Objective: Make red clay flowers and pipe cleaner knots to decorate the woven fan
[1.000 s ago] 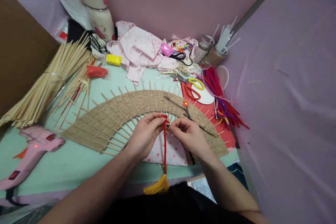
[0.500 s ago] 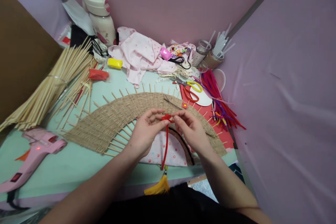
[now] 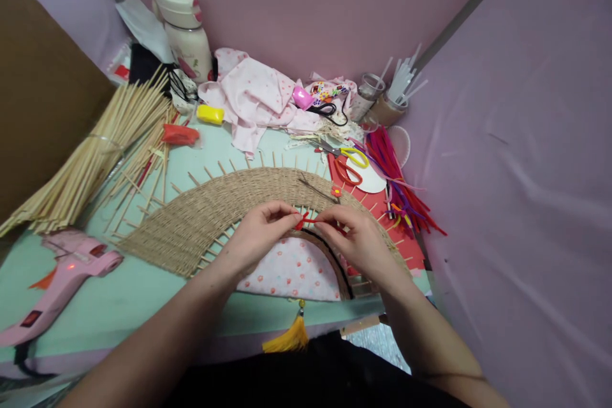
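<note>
Between my hands is a red pipe cleaner [image 3: 306, 220], partly bent into a small shape and mostly covered by fingers. My left hand [image 3: 270, 229] pinches its left part between thumb and fingertips. The right part runs into the closed fingers of my right hand [image 3: 349, 233]. Both hands are above a woven fan-shaped piece [image 3: 243, 188] with thin sticks poking out along its curve. Below them lies white cloth with pink prints [image 3: 296, 268], bordered by a brown and black arc. A yellow tassel [image 3: 289, 335] hangs at the table's front edge.
A pink glue gun [image 3: 62, 287] with a lit light lies at left, near bundled sticks [image 3: 90, 153]. Scissors [image 3: 349, 166] and several pipe cleaners [image 3: 394, 178] are at right. A bottle [image 3: 186, 38], crumpled cloth [image 3: 258, 89] and straws in a cup [image 3: 389, 108] stand behind.
The long red tail that hung down toward the tassel is now drawn up sideways into my right hand. My right hand has closed around it and shifted slightly lower.
</note>
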The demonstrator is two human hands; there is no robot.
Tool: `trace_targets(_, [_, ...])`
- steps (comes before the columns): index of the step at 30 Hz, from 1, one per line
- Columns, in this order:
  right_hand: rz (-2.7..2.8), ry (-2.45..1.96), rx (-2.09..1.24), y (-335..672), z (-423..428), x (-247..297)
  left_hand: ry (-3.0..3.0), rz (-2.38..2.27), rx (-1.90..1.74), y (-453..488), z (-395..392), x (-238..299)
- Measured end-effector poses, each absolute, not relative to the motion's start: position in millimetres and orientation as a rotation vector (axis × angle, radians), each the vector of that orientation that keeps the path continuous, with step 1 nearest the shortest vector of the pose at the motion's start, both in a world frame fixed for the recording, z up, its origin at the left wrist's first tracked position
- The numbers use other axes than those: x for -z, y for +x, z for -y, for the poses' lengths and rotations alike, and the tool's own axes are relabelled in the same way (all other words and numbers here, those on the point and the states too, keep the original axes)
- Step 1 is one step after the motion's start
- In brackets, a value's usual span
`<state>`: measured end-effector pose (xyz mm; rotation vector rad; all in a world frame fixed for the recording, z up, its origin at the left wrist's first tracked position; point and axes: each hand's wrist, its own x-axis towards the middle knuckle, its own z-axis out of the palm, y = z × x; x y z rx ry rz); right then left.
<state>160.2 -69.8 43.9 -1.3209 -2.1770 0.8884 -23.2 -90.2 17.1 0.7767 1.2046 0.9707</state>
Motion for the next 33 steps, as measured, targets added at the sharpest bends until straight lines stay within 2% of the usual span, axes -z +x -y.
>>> trace_targets(3, [2.424, -1.158, -0.624, 163.4, 68.2, -53.0, 0.815, -1.152, -0.826, -31.7, 88.3, -18.7])
trace_targets(9, [2.452, -1.076, -0.290, 165.0, 73.2, -48.7, 0.720, -1.040, -0.703, -30.6, 87.4, -19.6])
trace_targets(16, [2.369, -0.964, 0.203, 168.8, 73.9, -41.6, 0.497, -0.983, -0.800, -22.1, 88.5, -19.0])
trace_targets(18, [2.367, -0.867, 0.232, 170.4, 71.8, -39.3, 0.414, -0.953, -0.818, -19.5, 89.0, -22.2])
trace_targets(22, [2.402, -0.726, 0.088, 172.6, 68.0, -34.1, 0.365, -0.927, -0.866, -15.7, 90.8, -27.1])
trace_targets(33, [2.280, -0.724, 0.022, 172.3, 67.9, -33.8, 0.410, -0.882, -0.983, -6.6, 93.9, -29.7])
